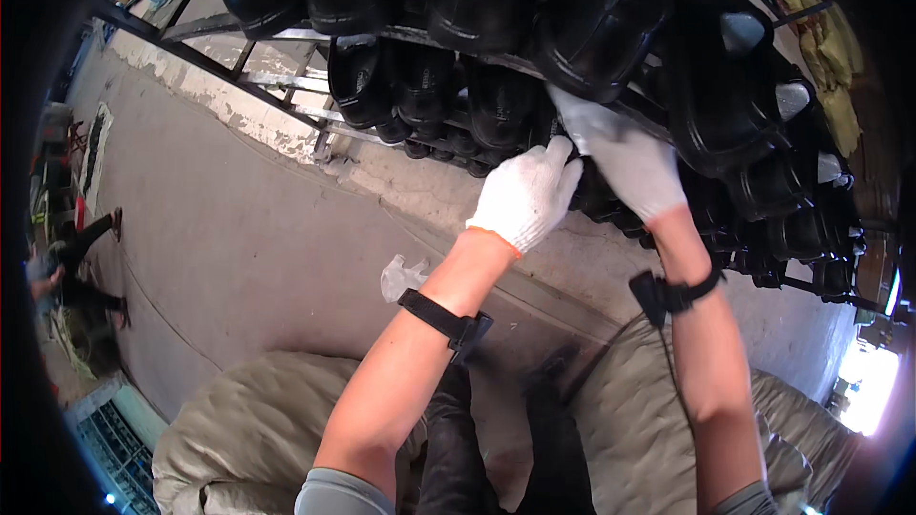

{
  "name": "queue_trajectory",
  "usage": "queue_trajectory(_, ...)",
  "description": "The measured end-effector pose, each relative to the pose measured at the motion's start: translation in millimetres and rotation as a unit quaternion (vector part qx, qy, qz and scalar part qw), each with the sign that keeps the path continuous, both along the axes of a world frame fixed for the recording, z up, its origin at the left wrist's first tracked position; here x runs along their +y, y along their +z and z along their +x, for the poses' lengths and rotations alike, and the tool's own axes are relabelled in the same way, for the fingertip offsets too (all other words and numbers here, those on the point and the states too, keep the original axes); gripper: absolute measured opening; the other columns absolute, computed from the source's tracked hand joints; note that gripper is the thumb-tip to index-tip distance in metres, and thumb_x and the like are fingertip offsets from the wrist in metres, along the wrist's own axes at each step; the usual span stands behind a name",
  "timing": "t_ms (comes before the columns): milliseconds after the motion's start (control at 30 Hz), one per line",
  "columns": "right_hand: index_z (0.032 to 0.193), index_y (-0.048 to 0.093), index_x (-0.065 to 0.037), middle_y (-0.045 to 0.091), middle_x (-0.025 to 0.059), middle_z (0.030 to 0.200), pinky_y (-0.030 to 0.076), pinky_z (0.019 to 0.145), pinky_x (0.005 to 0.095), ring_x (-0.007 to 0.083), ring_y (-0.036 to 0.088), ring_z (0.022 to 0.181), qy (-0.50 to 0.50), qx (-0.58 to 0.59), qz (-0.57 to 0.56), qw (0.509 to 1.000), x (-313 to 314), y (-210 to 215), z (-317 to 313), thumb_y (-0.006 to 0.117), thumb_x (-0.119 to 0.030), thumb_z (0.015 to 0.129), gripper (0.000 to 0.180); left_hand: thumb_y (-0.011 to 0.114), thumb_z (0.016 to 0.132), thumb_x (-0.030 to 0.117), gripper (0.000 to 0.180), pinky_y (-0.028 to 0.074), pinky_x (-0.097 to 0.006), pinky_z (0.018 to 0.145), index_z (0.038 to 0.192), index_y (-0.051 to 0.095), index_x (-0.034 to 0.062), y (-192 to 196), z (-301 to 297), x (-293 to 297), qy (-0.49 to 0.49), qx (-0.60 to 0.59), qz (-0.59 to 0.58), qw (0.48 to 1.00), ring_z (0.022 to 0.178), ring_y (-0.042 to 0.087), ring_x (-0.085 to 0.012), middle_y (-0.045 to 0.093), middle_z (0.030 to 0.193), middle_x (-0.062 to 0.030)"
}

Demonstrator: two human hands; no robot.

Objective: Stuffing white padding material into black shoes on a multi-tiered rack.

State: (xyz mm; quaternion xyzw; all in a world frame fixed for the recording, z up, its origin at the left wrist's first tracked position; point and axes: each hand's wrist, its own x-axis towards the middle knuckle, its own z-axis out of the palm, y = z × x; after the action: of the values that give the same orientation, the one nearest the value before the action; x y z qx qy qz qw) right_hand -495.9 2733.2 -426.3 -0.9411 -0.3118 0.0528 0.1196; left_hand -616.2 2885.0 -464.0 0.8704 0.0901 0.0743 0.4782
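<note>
Black shoes stand in rows on a metal rack in front of me. My left hand, in a white knit glove with an orange cuff, has its fingers curled closed at the edge of a black shoe on the lower tier. Beside it, my right hand, also gloved and slightly blurred, reaches under the upper tier. Its fingers are around a pale, shiny piece of plastic film at that shoe; the fingertips are partly hidden. Similar shiny wads sit inside several shoes at the right.
The rack's metal frame extends left. Large padded tan covers bulge on both sides of my legs. A crumpled piece of clear plastic lies on the concrete floor. Another person is at the far left. Yellowish wrapping hangs at the upper right.
</note>
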Motion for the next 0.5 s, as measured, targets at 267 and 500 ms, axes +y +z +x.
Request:
queue_trajectory(267, 0.118, 0.078, -0.005, 0.080, 0.0230, 0.112, 0.062, 0.092, 0.0498, 0.0407, 0.077, 0.103, 0.066, 0.023, 0.020, 0.997, 21, -34, 13, 0.060, -0.022, 0.105, 0.028, 0.059, 0.108, 0.015, 0.025, 0.062, -0.053, 0.092, 0.120, 0.077, 0.0026, -37, 7, -12, -0.075, -0.129, 0.097, 0.984, 0.105, 0.075, -0.0467, 0.077, 0.112, -0.0270)
queue_trajectory(500, 0.155, 0.059, -0.004, 0.060, 0.0235, 0.151, 0.055, 0.112, 0.0491, 0.0410, 0.062, 0.137, -0.171, 0.110, 0.297, 0.933, -132, 78, -200, 0.067, -0.022, 0.105, 0.054, 0.066, 0.108, 0.015, 0.060, 0.057, -0.048, 0.104, 0.163, 0.049, 0.0017, 89, -45, -80, -0.043, 0.130, -0.031, 0.990, 0.128, 0.069, -0.0386, 0.068, 0.141, -0.0277)
